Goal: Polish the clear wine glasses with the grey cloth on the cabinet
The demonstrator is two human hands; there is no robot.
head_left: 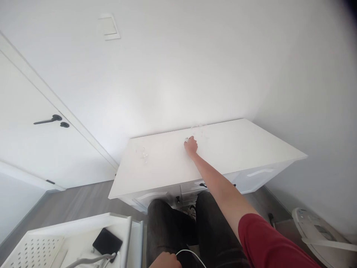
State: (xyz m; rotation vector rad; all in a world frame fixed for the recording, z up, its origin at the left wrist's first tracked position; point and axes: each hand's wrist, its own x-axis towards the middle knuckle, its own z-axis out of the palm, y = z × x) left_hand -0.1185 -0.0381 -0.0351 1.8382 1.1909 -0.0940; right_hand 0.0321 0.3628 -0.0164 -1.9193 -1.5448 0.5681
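Observation:
My right hand (191, 145) reaches out over the top of a white dresser (173, 167), fingers curled and resting on the surface near its back edge; something small and pale sits at the fingertips, too small to name. A faint clear object (142, 152) lies on the dresser top to the left. My left hand (165, 260) is low at the bottom edge by my dark trousers, closed, with a thin white cable (192, 255) running from it.
A white door with a black handle (51, 119) stands at the left. A white cart (83, 238) with a black flat device (107, 241) is at the lower left. A white round appliance (318, 230) sits on the floor at the right. A wall switch plate (110, 26) is above.

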